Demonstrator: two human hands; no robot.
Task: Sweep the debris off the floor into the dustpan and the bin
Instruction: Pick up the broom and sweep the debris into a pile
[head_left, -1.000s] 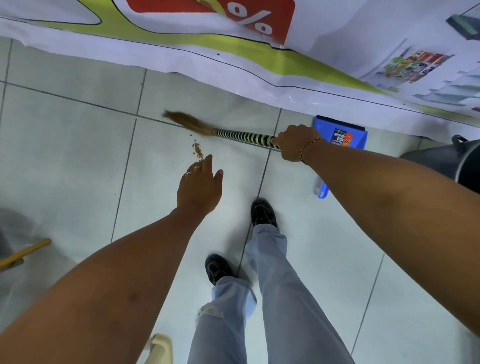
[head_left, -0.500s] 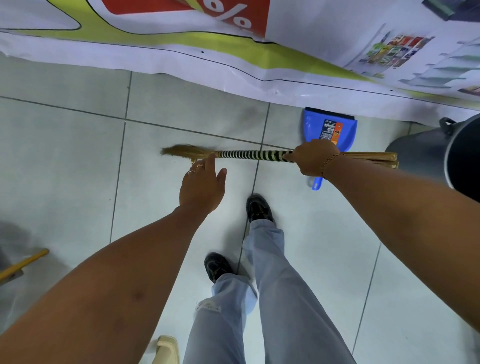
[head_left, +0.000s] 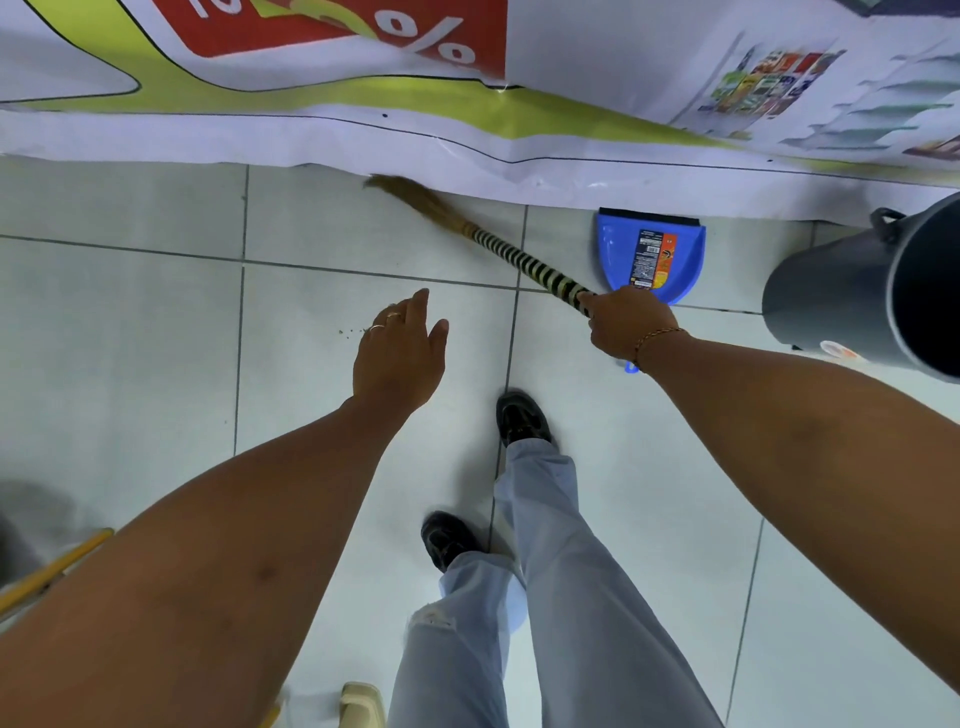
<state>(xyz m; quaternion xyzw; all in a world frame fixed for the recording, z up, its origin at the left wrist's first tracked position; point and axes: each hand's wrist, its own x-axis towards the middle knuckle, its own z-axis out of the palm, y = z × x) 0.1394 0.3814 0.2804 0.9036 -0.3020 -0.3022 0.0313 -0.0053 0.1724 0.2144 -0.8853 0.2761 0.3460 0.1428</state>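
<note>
The right hand is wrapped around the striped handle of a broom, fingers pressed closed on it. The bristles reach toward eleven o'clock and touch the bottom edge of a printed banner. The left hand hovers palm-down with fingers loosely spread, holding nothing. A few crumbs of debris lie on the tiled floor just at nine o'clock of that hand. A blue dustpan lies flat at twelve o'clock of the right hand, and a grey bin stands at three o'clock.
</note>
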